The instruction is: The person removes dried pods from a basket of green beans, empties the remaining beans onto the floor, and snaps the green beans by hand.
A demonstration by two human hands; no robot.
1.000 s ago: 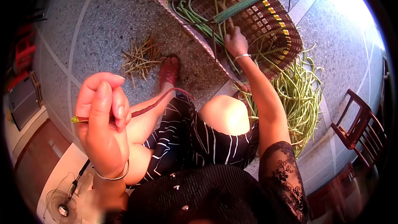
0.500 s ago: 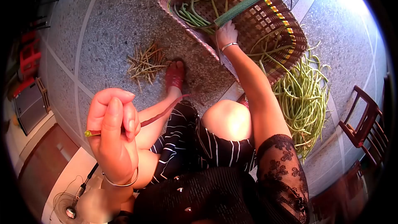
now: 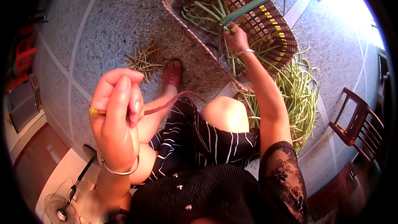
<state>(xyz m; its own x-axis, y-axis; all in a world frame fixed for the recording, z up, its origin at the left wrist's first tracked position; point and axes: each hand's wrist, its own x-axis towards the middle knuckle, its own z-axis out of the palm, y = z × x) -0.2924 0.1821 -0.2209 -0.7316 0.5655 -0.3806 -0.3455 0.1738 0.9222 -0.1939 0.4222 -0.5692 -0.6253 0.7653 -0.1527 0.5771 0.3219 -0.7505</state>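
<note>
The left hand (image 3: 118, 120) has its fingers curled shut around a long red bean (image 3: 159, 108), up above the person's legs. The right hand (image 3: 237, 40) is in the woven basket (image 3: 265, 27), its fingers bent closed on some green beans (image 3: 209, 11) by the green handle (image 3: 253, 7). A big heap of green beans (image 3: 299, 99) lies beside the basket.

The left hand (image 3: 118, 120) pinches a dark red bean pod (image 3: 161, 107), while beyond it the right hand (image 3: 236, 40) grips green beans (image 3: 213, 10) inside the woven basket (image 3: 265, 25).
</note>
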